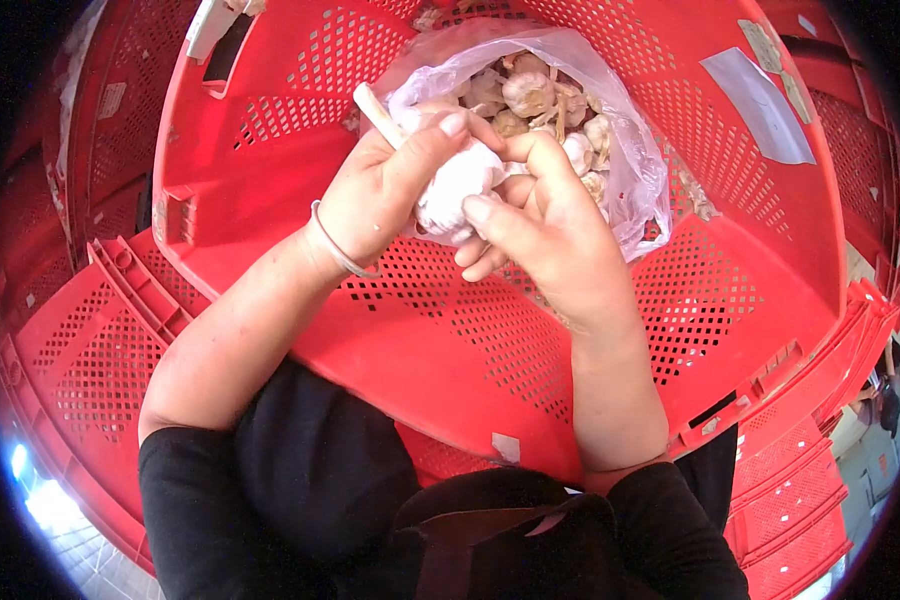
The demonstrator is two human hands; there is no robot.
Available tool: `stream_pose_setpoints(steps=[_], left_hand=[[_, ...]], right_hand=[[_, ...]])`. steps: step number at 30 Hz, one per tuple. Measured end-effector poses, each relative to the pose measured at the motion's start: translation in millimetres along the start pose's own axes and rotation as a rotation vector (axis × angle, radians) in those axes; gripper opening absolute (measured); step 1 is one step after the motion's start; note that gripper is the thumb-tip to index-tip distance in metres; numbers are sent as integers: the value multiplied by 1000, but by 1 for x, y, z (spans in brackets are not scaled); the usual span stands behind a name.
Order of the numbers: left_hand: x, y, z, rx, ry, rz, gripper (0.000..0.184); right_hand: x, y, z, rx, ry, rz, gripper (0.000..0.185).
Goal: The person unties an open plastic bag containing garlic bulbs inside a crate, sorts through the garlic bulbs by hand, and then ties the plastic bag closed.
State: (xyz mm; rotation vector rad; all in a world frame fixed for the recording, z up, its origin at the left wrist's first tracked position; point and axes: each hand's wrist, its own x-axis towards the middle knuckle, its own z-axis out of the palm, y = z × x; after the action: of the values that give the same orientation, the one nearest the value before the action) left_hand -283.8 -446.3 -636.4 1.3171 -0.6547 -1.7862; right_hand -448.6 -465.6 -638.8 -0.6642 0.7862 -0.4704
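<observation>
A large white garlic bulb point(457, 190) is held in my left hand point(378, 185), whose thumb lies over its top. The pale stem sticks out past that hand toward the upper left. My right hand point(545, 215) grips the bulb from the other side, its thumb and curled fingers pressed at the right end. What the right fingertips pinch there is partly hidden. Just beyond both hands, a clear plastic bag point(645, 190) stands with its mouth wide, full of loose garlic bulbs point(528, 93).
The bag sits inside a large red perforated crate point(470, 350), whose near wall slopes under my forearms. White paper point(760, 105) clings to its right wall. More red crates point(95, 360) surround it at left, and a stack of crates point(785, 500) stands at lower right.
</observation>
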Motion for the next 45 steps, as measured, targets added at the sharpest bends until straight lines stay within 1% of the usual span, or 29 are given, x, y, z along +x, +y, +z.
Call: stream_pose_setpoints(steps=[1,4,5,6,7,8,9,11,13,19,21,22,23,24,25,27,28,30,31,33,34,36,37,40,41,42,43,44,45], left_hand=[[-1,1,1,73,-20,-14,36],[0,-1,2,114,-5,-12,35],[-1,-1,2,133,7,-6,35],[-1,-1,1,133,7,-8,35],[-2,-1,0,58,-17,-40,34],[-2,-1,-1,-19,-42,-72,33],[-2,-3,0,-19,-43,-72,33],[-2,-6,1,75,29,-33,31],[-2,-9,0,104,32,-13,31],[0,-16,-3,123,21,-10,31],[0,-14,-3,130,25,1,31],[0,-10,-3,2,14,-45,30],[-1,-7,-2,-127,3,-90,28],[-1,-11,0,34,53,14,28],[0,-12,0,34,52,14,28],[0,-11,-1,-98,50,-47,27],[0,-11,-1,-98,52,-50,27],[4,-11,-2,-222,9,-99,27],[5,-12,-2,-224,9,-99,27],[7,-13,-3,-298,-23,-114,31],[7,-12,-3,-298,-22,-114,31],[7,-8,-5,-395,-41,-145,34],[9,-10,-10,-337,-74,-135,37],[9,-11,-8,-330,-63,-182,39],[9,-13,-8,-234,-16,-199,41],[10,-15,-10,-118,-15,-180,42],[10,-17,-12,-3,-12,-161,42],[9,-16,-12,47,-37,-160,43],[11,-23,-17,151,-30,-135,45]], right_hand=[[0,1,0,-1,1,0,38],[1,5,1,-29,25,-10,40],[1,6,1,34,12,-13,41],[2,6,1,98,1,-17,42],[2,7,1,99,1,-17,42],[3,7,1,74,19,1,43],[3,8,2,49,37,18,44],[4,10,4,18,56,19,44],[4,11,5,-13,75,19,45],[4,17,7,-46,128,29,38],[5,21,11,-96,188,-23,33],[7,23,11,-95,189,-24,33],[9,26,10,-112,238,-20,32],[10,29,10,-130,288,-16,31],[9,30,9,-130,289,-16,31],[10,31,7,110,254,-15,29],[8,30,8,114,254,-12,29],[6,26,8,218,230,-59,36],[8,29,10,217,230,-58,36],[13,35,17,165,329,-269,36],[13,34,16,166,328,-269,36],[11,31,12,138,244,-265,34],[9,30,11,139,245,-267,34],[5,24,2,272,156,-177,25],[2,18,-10,285,119,-148,22],[-2,8,-26,349,98,-135,22],[-7,-9,-33,263,196,-214,20],[-15,-30,-39,176,294,-291,19],[-27,-54,-54,117,343,-375,18]])
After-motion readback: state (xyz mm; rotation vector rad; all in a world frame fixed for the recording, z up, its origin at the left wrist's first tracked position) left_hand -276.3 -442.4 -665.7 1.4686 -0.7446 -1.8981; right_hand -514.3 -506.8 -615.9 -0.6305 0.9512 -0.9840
